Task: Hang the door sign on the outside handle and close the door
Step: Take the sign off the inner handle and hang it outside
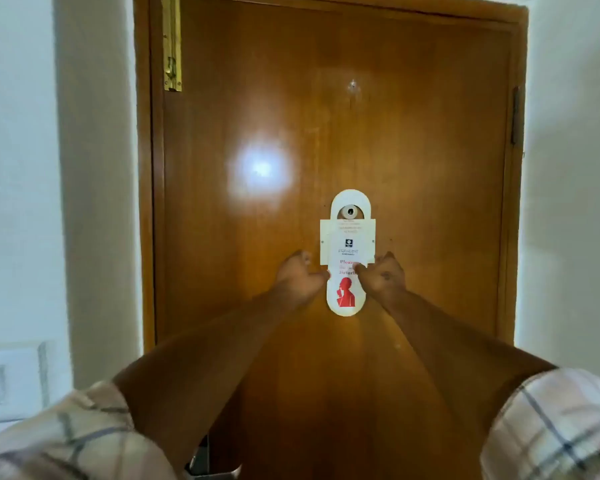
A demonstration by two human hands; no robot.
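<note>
Warm indoor light, a bright glare spot on the glossy door (pixel 326 133), edges soft and bowed.

Hotel-style room entrance.
A varnished wooden door (pixel 326 133) carries a "Please do not disturb" hanger (pixel 347 258); white walls (pixel 18 168), brass bolt (pixel 172 43).

Two bare forearms, reaching in from the near edge toward the far middle. Rolled or short sleeves at both near corners: pale cream-pink checked cloth crossed by thin dark grey-blue lines, blurred by closeness to the camera. Left sleeve (pixel 59 441) wide across the near left corner, right sleeve (pixel 555 427) filling the near right corner. Left hand (pixel 300 277) and right hand (pixel 383 277) bare, no rings, watch or bands visible.
</note>
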